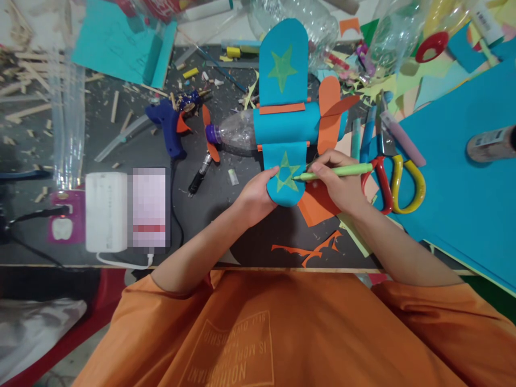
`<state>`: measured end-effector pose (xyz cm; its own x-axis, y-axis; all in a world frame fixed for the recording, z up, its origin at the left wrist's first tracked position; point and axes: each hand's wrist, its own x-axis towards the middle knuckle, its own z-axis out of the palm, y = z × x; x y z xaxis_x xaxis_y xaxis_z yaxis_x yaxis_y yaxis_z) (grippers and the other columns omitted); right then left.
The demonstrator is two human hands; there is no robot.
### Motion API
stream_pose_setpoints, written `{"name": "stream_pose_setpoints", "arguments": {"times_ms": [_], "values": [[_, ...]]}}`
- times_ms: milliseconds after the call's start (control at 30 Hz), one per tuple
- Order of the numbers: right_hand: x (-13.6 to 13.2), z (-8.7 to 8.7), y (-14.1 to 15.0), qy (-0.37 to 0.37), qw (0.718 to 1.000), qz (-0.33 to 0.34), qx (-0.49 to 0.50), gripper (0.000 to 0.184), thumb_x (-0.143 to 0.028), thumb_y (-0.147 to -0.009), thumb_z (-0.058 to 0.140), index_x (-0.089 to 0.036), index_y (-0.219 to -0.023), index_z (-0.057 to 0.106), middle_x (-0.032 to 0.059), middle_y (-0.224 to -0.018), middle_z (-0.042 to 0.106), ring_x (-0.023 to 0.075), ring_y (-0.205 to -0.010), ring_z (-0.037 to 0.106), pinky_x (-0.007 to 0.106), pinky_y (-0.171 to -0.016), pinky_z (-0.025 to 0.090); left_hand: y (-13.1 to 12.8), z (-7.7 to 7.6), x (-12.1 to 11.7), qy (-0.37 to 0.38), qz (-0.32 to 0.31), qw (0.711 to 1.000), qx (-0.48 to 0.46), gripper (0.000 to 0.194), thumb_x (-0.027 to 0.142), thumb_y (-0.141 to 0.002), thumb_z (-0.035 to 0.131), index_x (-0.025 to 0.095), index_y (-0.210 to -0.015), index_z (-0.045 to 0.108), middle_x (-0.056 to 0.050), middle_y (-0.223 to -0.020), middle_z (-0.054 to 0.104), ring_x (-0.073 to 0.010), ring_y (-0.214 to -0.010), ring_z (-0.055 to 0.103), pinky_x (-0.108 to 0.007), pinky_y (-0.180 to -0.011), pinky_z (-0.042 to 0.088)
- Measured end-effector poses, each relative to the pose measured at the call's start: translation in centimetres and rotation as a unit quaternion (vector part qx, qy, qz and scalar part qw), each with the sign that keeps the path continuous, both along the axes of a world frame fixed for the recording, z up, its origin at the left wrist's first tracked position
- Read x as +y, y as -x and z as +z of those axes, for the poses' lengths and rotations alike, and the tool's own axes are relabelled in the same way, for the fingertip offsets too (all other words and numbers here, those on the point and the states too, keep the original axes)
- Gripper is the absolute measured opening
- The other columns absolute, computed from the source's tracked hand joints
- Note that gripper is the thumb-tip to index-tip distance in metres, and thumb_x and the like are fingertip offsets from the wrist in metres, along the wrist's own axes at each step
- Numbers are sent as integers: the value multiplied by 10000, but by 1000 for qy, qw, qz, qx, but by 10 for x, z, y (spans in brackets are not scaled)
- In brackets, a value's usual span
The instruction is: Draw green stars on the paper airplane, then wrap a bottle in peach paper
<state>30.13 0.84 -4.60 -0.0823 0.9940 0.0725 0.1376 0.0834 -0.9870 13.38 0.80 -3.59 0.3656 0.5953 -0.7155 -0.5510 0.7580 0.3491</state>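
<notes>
A toy airplane [286,122] made from a plastic bottle and blue paper lies on the dark tabletop, with an orange propeller [210,134] at its purple cap and an orange tail [329,110]. My left hand [258,198] grips the rounded end of its near wing, thumb on top and fingers hidden underneath. My right hand [336,180] holds a light green marker [346,170], its tip on the star drawn on that wing. This star is coloured along its points and still blue in the middle. The far wing bears a filled green star [282,69].
Left of the plane lie a blue glue gun [166,121], a phone [149,207] and a white power bank [106,212]. Scissors [389,177] and a large blue sheet [463,177] are at the right. Orange scraps [310,251] lie near the front edge; clear bottles [298,24] stand behind.
</notes>
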Motion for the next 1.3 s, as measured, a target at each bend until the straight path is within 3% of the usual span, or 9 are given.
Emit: {"name": "stream_pose_setpoints", "arguments": {"times_ms": [267,433,633,800,1033,1300], "values": [[-1,5,1,2,999,32,-9,311,-416,-840,696,-224,-618,591,-28,-539,609,122,-516,572,270,-521,465,-1,0,0,1,2,1000,2,385,229,-1000,404,90,-1188,711,-96,-951,810,-237,-1016,754,-361,-1031,525],[-3,7,1,-3,999,28,-38,400,-537,-831,702,-222,-610,592,-15,-558,616,125,-534,559,272,-518,444,-1,1,-1,-9,3,1000,10,359,221,-985,414,79,-1055,736,-107,-933,809,-241,-1052,746,-366,-1066,502],[-9,-1,-2,-60,998,6,32,420,-599,-913,599,-236,-706,648,-33,-537,552,102,-448,476,272,-480,421,2,0,0,-2,1,1000,-8,325,238,-971,450,115,-899,743,-102,-953,807,-232,-1077,737,-331,-1080,479],[-12,4,2,-23,999,18,18,299,-539,-864,699,-244,-819,677,-16,-644,623,112,-506,533,280,-508,469,5,-3,1,6,6,999,-35,319,241,-956,452,95,-998,733,-116,-969,800,-248,-1103,726,-341,-1082,481],[-10,3,4,5,998,58,39,286,-503,-841,730,-223,-846,675,-7,-713,665,109,-574,580,262,-555,492,3,2,1,12,7,999,-35,386,232,-963,407,88,-1194,681,-94,-974,803,-248,-1072,735,-350,-1049,500],[-10,3,3,23,998,52,0,339,-559,-834,717,-222,-844,678,8,-719,684,132,-603,594,275,-551,481,1,6,3,25,5,1000,-13,425,222,-976,359,69,-1234,661,-97,-950,803,-241,-1061,738,-362,-1059,504]]}}
